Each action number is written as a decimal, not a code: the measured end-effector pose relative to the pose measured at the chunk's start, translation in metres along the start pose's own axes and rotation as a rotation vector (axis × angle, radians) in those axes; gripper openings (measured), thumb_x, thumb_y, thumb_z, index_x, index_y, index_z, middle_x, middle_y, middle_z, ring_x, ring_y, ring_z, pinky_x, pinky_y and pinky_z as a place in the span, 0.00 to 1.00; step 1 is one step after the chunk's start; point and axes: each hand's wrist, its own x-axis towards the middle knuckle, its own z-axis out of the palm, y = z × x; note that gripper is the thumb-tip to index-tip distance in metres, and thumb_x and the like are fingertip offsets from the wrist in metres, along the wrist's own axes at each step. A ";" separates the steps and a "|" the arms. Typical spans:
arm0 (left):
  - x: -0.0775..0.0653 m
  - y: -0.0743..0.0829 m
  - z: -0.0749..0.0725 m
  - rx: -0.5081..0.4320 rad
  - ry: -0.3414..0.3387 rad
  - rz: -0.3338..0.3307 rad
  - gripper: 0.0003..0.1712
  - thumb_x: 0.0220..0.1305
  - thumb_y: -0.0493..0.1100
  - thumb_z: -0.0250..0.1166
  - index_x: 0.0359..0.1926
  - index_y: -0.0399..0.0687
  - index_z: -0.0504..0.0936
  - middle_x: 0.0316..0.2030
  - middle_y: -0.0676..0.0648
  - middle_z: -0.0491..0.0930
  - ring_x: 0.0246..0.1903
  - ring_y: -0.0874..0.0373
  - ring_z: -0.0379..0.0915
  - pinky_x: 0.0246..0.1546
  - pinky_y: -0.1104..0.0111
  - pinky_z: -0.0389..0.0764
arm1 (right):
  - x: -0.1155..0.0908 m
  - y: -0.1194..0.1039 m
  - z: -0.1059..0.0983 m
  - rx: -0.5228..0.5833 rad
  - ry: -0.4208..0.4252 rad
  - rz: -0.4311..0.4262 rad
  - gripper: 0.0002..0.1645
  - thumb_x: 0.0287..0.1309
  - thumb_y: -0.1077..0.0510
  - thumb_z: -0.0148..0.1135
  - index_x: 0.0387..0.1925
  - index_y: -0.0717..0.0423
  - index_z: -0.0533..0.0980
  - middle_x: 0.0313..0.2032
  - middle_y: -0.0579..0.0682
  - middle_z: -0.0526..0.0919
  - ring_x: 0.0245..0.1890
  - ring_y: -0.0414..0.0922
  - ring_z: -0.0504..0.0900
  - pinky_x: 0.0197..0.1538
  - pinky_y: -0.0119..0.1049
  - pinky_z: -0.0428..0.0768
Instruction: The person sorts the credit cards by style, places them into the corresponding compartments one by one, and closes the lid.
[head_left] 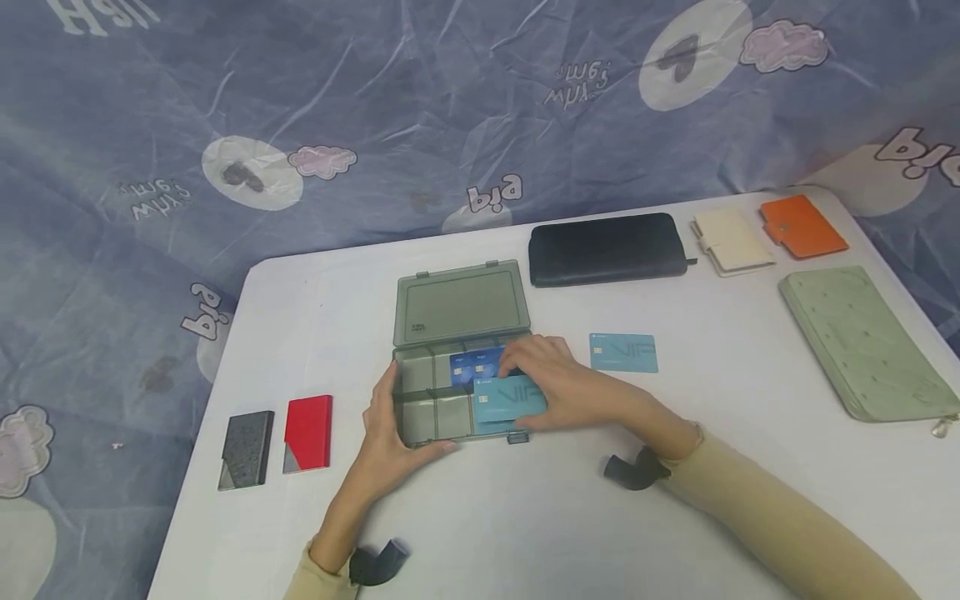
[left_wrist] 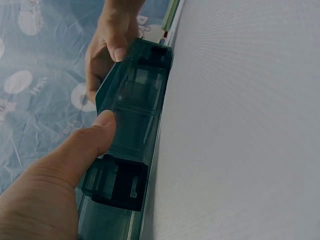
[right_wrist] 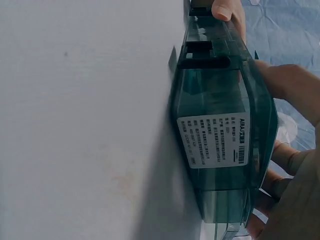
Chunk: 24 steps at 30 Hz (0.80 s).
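A translucent green storage box with divided compartments lies on the table, its lid folded back behind it. My left hand grips the box's left end, the thumb along its front wall in the left wrist view. Over the right compartments, my right hand pinches a light blue VIP card between thumb and fingers. Dark blue cards lie in the back row, partly covered by those fingers. The right wrist view shows a white label on the box's end.
Another light blue card lies right of the box. Behind are a black wallet, a cream holder and an orange one. A green wallet lies far right; a black card case and a red one lie left.
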 end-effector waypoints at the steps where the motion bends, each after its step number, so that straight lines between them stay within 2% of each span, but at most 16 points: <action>1: 0.000 0.000 0.000 0.001 0.001 0.002 0.72 0.35 0.64 0.75 0.73 0.51 0.38 0.70 0.47 0.47 0.66 0.51 0.47 0.56 0.47 0.50 | 0.000 0.000 0.000 0.002 0.005 0.003 0.33 0.41 0.43 0.70 0.49 0.44 0.67 0.57 0.46 0.68 0.63 0.45 0.56 0.59 0.47 0.55; 9: 0.001 0.001 -0.001 0.001 0.012 0.012 0.72 0.34 0.62 0.76 0.73 0.51 0.39 0.70 0.46 0.47 0.65 0.50 0.47 0.57 0.47 0.49 | 0.003 -0.002 0.005 0.029 0.016 -0.015 0.37 0.38 0.38 0.73 0.48 0.45 0.67 0.55 0.46 0.69 0.66 0.51 0.56 0.59 0.54 0.51; 15: 0.000 -0.001 -0.001 -0.001 0.007 0.012 0.72 0.35 0.62 0.76 0.73 0.52 0.38 0.70 0.46 0.47 0.66 0.50 0.47 0.57 0.47 0.49 | 0.003 -0.002 0.007 0.030 0.024 -0.019 0.38 0.37 0.38 0.73 0.49 0.47 0.68 0.55 0.47 0.70 0.67 0.54 0.55 0.59 0.55 0.50; 24: 0.000 0.000 0.000 -0.003 0.002 0.003 0.72 0.35 0.62 0.76 0.73 0.51 0.39 0.70 0.47 0.47 0.65 0.50 0.47 0.57 0.47 0.49 | -0.004 0.005 0.004 0.026 0.033 -0.007 0.33 0.46 0.36 0.67 0.51 0.46 0.71 0.58 0.47 0.67 0.66 0.47 0.54 0.63 0.50 0.51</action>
